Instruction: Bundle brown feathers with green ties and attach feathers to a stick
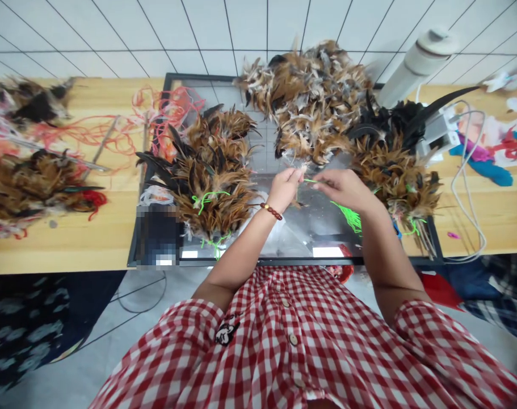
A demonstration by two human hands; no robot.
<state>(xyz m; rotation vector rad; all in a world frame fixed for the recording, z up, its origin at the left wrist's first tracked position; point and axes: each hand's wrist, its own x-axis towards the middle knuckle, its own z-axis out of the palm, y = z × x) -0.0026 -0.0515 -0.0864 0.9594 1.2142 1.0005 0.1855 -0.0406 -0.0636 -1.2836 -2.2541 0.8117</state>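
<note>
My left hand (285, 187), with a beaded bracelet (270, 211) at the wrist, is closed in a pinch over the dark glass panel. Whitish feather fluff (303, 168) shows at its fingertips; how many feathers it holds I cannot tell. A short bright green string (311, 180) is stretched from there to my right hand (343, 186), whose thumb and fingers are closed on it. Beneath the right forearm lies a bundle of green strings (348, 217). A big loose pile of brown and white feathers (318, 96) sits just beyond both hands.
Bunched brown feathers (218, 170), some tied with green string, lie at the left of the black-framed panel (207, 262). More bunches (394, 165) lie right, near a white pipe (415, 65) and white cable (456, 187). Tangled red strings (113, 128) cross the wooden table (109, 250).
</note>
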